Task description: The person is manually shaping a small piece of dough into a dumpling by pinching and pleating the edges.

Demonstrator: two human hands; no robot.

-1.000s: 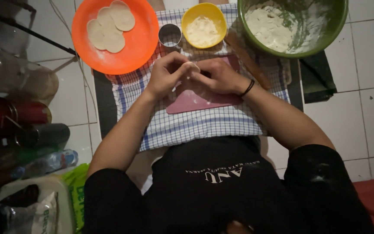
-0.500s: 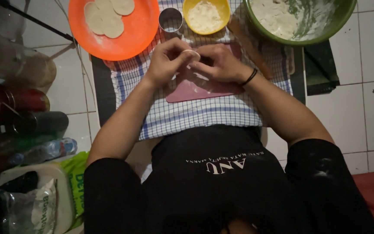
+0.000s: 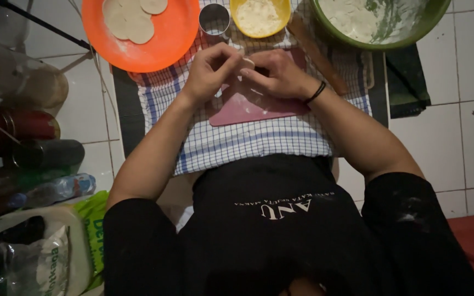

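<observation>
Orange plate, yellow bowl, green bowl, pink mat, checked cloth (blue and white)

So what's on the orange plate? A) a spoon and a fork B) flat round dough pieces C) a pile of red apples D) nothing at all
B: the orange plate holds several pale, flat round dough pieces lying side by side near its far edge, with no fruit or cutlery on it.

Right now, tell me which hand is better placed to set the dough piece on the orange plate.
Left hand: it lies nearer the orange plate; the right hand is farther away.
</observation>
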